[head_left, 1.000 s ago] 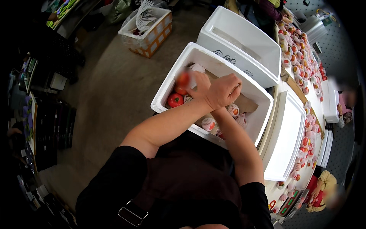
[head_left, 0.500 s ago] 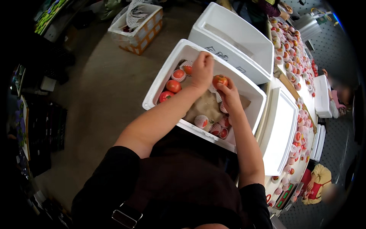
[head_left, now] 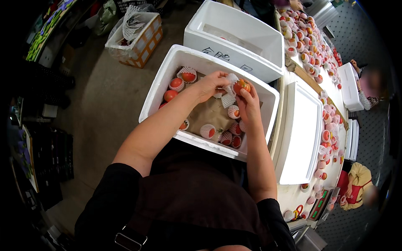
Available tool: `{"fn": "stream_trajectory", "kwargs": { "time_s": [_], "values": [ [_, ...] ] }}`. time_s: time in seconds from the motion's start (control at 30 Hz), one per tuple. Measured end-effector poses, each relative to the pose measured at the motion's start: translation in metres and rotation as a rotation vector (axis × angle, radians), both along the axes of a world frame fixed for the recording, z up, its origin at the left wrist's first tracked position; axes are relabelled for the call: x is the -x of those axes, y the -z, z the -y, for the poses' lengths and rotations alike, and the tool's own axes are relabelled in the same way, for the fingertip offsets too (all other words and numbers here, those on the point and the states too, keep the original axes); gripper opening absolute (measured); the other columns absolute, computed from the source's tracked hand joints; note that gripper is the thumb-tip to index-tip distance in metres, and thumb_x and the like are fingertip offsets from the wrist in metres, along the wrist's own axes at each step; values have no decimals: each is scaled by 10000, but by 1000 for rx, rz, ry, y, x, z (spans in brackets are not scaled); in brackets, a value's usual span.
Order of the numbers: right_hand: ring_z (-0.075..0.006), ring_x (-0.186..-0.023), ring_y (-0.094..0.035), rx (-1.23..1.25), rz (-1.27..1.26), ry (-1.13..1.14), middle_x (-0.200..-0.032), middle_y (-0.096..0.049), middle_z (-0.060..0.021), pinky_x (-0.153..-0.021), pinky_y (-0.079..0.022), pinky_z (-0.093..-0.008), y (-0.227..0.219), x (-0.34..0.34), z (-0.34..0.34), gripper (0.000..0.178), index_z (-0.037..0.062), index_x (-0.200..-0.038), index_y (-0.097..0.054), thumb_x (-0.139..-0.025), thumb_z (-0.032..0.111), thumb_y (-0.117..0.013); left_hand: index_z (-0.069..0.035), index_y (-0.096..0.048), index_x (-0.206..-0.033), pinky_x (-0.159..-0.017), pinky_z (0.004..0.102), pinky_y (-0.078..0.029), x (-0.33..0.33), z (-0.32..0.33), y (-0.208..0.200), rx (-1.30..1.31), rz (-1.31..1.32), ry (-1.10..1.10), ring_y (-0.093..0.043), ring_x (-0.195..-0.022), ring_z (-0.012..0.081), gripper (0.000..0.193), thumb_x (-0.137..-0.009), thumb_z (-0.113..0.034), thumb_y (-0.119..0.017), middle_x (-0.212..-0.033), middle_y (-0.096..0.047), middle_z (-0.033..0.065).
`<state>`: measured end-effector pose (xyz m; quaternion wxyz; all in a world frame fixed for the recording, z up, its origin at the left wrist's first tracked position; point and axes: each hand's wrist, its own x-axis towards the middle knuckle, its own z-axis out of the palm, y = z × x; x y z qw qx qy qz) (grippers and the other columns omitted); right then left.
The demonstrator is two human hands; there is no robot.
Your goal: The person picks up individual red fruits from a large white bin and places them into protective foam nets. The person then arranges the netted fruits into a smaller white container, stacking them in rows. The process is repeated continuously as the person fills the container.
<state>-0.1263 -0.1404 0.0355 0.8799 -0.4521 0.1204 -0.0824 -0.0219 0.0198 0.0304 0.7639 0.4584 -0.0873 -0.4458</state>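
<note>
At the middle of the frame, a round, glossy orange-red tomato (head_left: 241,86) is gripped in the curled fingers and thumb of the right hand (head_left: 250,103). Just beside it, white foam netting (head_left: 230,79), soft and stretchy in look, is pinched between the nearly closed fingertips of the left hand (head_left: 208,87). Both hands are held above a white foam box (head_left: 211,153), thick-walled and rectangular with rounded corners, whose floor is partly covered by creased brown paper (head_left: 207,118). Tomatoes sleeved in diamond-meshed netting (head_left: 207,131) are seen along its near side, and others at its left end. Farther up, a second foam box (head_left: 199,26) is set; at upper left, an orange-and-white crate (head_left: 143,47) is topped with bundled white netting (head_left: 132,23).
</note>
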Motion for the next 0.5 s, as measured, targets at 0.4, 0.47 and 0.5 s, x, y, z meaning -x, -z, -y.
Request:
{"fn": "stream_trajectory", "kwargs": {
  "time_s": [0.4, 0.47, 0.5],
  "values": [
    [-203, -1167, -503, 438, 71, 94, -1269, -487, -132, -999, -427, -326, -8, -1, -9, 597, -6, -1320, -395, -799, -11, -685, -59, -571, -1150, -852, 319, -521, -10, -7, -6, 343, -165, -266, -627, -953, 173, 247, -928, -165, -556, -1066, -632, 62],
    [-204, -1177, -497, 497, 130, 109, -1281, -482, -136, -998, -426, -321, -4, -1, -10, 620, -4, -1327, -382, -793, -6, -698, -20, -545, -1198, -824, 291, -522, -11, -6, -12, 167, -66, -401, -626, -933, 149, 279, -941, -127, -522, -1052, -635, 64],
    [-204, -1167, -504, 512, 144, 109, -1279, -484, -141, -989, -432, -321, -3, -2, -11, 636, -2, -1334, -372, -790, -5, -703, -10, -515, -1230, -824, 295, -519, -10, -5, -10, 65, 100, -412, -625, -945, 165, 315, -936, -123, -519, -1070, -631, 71]
  ]
}}
